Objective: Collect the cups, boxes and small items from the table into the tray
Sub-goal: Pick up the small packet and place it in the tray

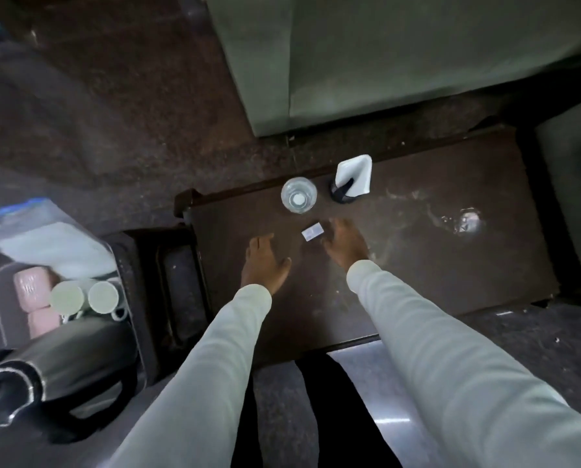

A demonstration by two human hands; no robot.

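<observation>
A dark brown table (451,265) holds a clear glass (298,194) at its far edge, a white napkin in a dark holder (351,179) beside it, and a small white packet (312,232) in front of the glass. My left hand (263,263) hovers open over the table, left of the packet. Just right of the packet is my right hand (345,246), fingers spread and empty. At the left, a tray (127,265) carries two pale cups (85,296), pink boxes (32,288) and a black jug (63,369).
A clear plastic bag with a blue strip (36,231) lies at the tray's far end. A grey-green sofa (400,62) stands beyond the table. A shiny wrapper or wet glint (466,221) sits on the table's right part. The floor is dark carpet.
</observation>
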